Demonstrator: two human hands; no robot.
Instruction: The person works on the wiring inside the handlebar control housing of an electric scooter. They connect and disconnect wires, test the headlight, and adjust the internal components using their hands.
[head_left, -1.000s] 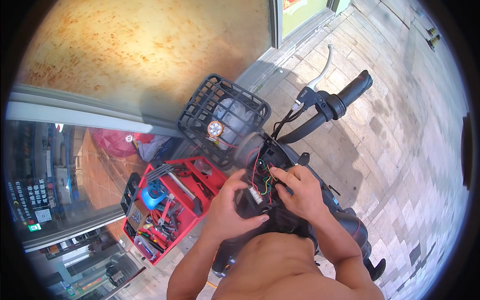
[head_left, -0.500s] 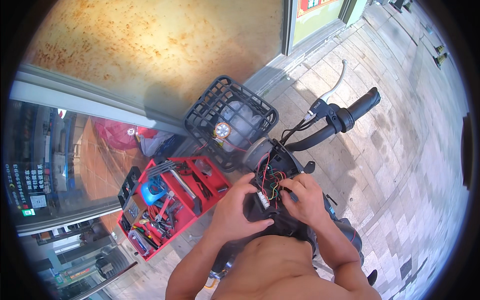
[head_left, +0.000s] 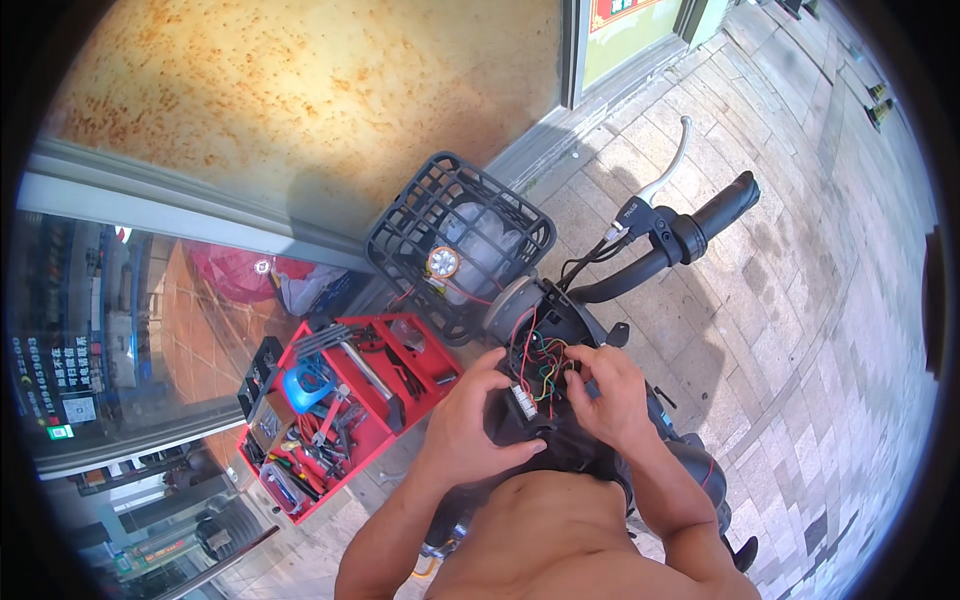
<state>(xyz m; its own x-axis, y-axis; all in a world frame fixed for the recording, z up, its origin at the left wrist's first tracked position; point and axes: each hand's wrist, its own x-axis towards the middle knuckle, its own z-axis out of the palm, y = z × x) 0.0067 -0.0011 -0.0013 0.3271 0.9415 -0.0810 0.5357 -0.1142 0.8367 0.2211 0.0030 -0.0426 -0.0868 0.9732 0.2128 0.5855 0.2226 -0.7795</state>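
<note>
With left hand (head_left: 466, 420) wide and right hand (head_left: 612, 396) narrow (grip unclear), wires (head_left: 550, 367) want gentle handling, sparing the connector (head_left: 525, 402) at their seven o'clock.

Near the frame's centre, the wires (head_left: 548, 368) tangle too finely to trace, and whether the right hand (head_left: 610, 395) pinches one (its fingertips overlap them) is unclear. Whether the left hand (head_left: 465, 420) touches the black housing (head_left: 522, 400) cannot be told either. The basket (head_left: 440, 158) partly screens the bag (head_left: 478, 225). The lower edge cuts off the torso (head_left: 550, 530); the top edge crops the red sign (head_left: 615, 12). Upper right, yellow-black objects (head_left: 879, 110) are too small to identify.
</note>
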